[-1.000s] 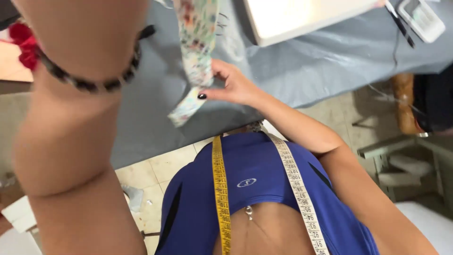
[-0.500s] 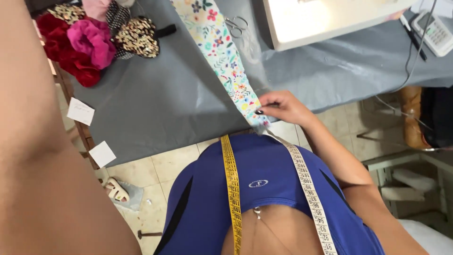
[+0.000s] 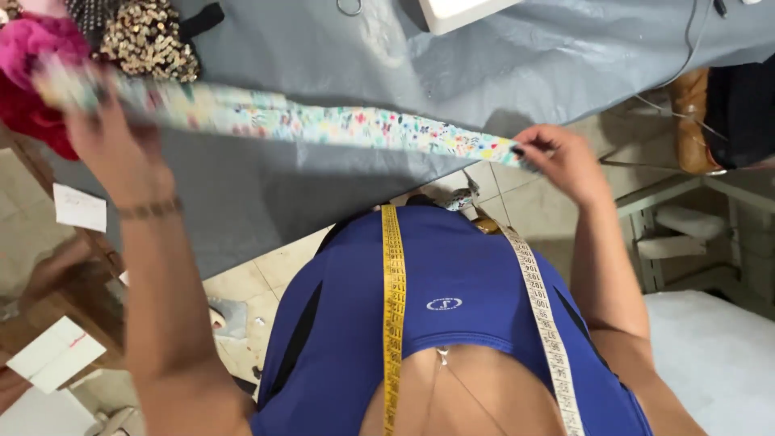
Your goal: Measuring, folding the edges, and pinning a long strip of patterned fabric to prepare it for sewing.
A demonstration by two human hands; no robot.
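A long floral fabric strip (image 3: 323, 123), white with small coloured flowers, is stretched flat above the grey-covered table (image 3: 323, 48). My left hand (image 3: 113, 145) pinches its left end near the pink cloth. The right end is pinched by my right hand (image 3: 557, 157), out past the table's front edge. A yellow and white measuring tape (image 3: 393, 307) hangs around my neck over a blue top.
Pink and red fabric pieces (image 3: 36, 73) and a leopard-print piece (image 3: 149, 40) lie at the table's left. A white sewing machine base (image 3: 464, 12) and scissor handle (image 3: 349, 6) sit at the back. Paper slips (image 3: 79, 207) lie left; a white metal frame (image 3: 686, 234) stands right.
My left arm, which hung close to the camera, now grips the strip's far end. The strip has swung from hanging lengthwise to stretched sideways between both hands. My right hand moved right.
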